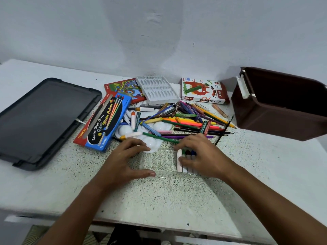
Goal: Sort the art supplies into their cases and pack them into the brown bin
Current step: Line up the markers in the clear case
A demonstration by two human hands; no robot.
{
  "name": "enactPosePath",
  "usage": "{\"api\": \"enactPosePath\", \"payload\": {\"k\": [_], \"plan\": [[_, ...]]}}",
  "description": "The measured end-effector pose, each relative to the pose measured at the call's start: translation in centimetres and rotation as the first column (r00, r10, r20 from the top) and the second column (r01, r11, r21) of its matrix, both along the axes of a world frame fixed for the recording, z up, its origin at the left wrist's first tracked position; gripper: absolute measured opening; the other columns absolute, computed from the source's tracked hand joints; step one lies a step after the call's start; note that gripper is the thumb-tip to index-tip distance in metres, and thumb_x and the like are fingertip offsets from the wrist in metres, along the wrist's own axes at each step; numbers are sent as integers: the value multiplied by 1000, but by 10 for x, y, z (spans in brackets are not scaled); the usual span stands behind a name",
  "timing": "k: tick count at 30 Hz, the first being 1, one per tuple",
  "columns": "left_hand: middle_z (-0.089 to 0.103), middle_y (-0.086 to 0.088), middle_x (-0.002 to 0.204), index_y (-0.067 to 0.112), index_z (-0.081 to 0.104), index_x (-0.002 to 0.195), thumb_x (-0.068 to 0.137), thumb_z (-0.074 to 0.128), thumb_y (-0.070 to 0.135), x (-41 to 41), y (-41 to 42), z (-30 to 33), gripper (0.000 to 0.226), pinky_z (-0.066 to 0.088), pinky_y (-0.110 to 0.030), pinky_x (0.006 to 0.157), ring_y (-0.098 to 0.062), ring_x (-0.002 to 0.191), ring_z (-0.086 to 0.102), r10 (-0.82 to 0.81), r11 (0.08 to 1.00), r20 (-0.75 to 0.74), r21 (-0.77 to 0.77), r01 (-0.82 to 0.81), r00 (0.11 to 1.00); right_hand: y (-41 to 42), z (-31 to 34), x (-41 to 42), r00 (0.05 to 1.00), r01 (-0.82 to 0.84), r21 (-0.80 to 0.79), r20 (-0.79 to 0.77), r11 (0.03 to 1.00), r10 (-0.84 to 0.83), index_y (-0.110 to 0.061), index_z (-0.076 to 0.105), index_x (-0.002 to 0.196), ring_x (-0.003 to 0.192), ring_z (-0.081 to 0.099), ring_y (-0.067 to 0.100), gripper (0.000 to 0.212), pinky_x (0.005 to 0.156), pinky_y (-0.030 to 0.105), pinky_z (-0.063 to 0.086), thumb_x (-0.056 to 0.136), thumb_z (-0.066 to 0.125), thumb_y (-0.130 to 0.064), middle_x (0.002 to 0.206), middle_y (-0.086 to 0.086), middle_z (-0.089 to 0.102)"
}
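Observation:
A clear plastic tray (157, 160) lies on the speckled table in front of me. My left hand (123, 160) holds its left side, fingers at the far edge and thumb at the near edge. My right hand (200, 154) presses several oil pastels (184, 153) into the tray's right end, thumb and fingers curled over them. Behind lies a loose heap of coloured pencils and pastels (185, 119) over a white palette (152, 138). The brown bin (276, 112) stands at the right, open.
A dark grey bin lid (40, 121) lies at the left. A blue water-colour box (106, 122), a red box (123, 88), a white moulded insert (157, 89) and an oil-pastels box (203, 91) sit along the back by the wall. The table's front edge is close to me.

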State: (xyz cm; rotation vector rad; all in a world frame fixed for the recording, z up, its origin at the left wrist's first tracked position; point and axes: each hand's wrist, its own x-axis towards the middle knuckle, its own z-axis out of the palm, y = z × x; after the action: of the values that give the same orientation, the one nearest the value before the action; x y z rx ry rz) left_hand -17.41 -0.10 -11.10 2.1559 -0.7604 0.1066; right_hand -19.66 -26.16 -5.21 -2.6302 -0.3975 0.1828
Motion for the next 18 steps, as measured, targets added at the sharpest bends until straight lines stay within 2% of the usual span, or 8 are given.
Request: {"api": "enactPosePath", "payload": {"k": [4, 8, 18], "plan": [[56, 10, 115, 25, 69, 108, 59, 72, 68, -1, 0, 1, 66, 38, -10, 95, -2, 114, 51, 6, 1000, -13, -1, -6, 1000, -1, -1, -4, 1000, -7, -18, 2, 1000, 7, -34, 60, 124, 110, 33, 5, 37, 89, 24, 31, 88, 66, -34, 117, -16, 48], [55, 11, 116, 25, 69, 109, 59, 72, 69, -1, 0, 2, 67, 37, -9, 95, 0, 114, 50, 4, 1000, -19, 3, -4, 1000, -1, -3, -7, 1000, -20, -51, 11, 998, 21, -35, 58, 127, 106, 32, 6, 43, 87, 25, 30, 86, 64, -45, 120, -18, 49], [56, 11, 116, 27, 68, 109, 59, 71, 70, 0, 1, 0, 66, 37, -7, 94, 1, 114, 49, -3, 1000, -12, 12, 3, 1000, -2, -11, -10, 998, -19, -69, 59, 997, 23, -33, 57, 130, 102, 28, 4, 44, 83, 23, 26, 87, 66, -38, 119, -19, 48]]}}
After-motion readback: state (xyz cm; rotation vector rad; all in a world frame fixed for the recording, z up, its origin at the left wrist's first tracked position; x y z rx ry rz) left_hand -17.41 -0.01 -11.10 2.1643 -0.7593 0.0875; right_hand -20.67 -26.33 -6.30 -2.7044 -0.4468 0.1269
